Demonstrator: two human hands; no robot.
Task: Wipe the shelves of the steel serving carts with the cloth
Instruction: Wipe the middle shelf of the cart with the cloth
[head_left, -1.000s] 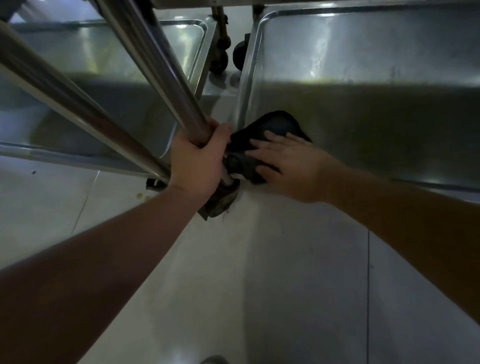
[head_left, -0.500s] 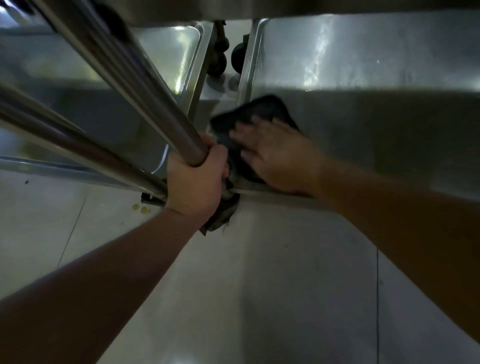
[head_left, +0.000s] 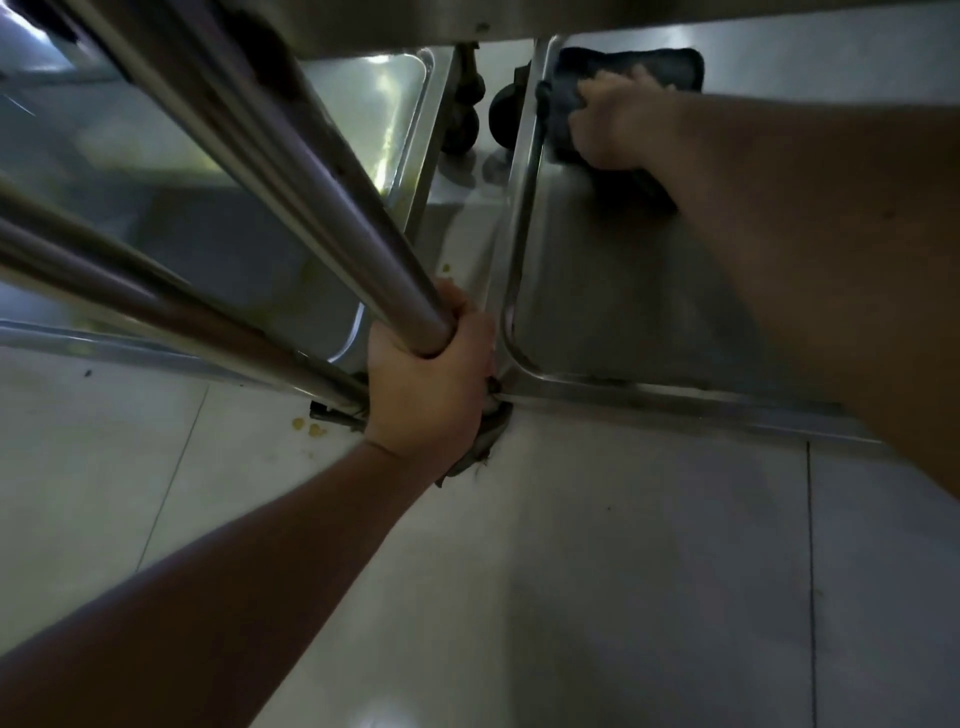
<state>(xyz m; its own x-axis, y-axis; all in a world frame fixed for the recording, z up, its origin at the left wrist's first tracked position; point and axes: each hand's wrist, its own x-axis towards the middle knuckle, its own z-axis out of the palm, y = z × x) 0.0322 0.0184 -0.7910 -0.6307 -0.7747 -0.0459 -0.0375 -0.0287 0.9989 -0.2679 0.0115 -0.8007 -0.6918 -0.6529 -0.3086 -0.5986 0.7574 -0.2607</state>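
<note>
The left hand (head_left: 431, 374) is clenched round the post (head_left: 311, 192) at the shelf's (head_left: 623, 291) near left corner; a firm hold there keeps the cart from rolling. The right hand (head_left: 618, 124) presses the cloth (head_left: 628, 65) flat into the far left corner, whether gripped I cannot tell. Best to press evenly, follow the rim, and overlap strokes rightward.

Dark navy cloth (head_left: 623, 67), silver-grey steel shelf (head_left: 597, 312), pale tiled floor (head_left: 623, 545).
</note>
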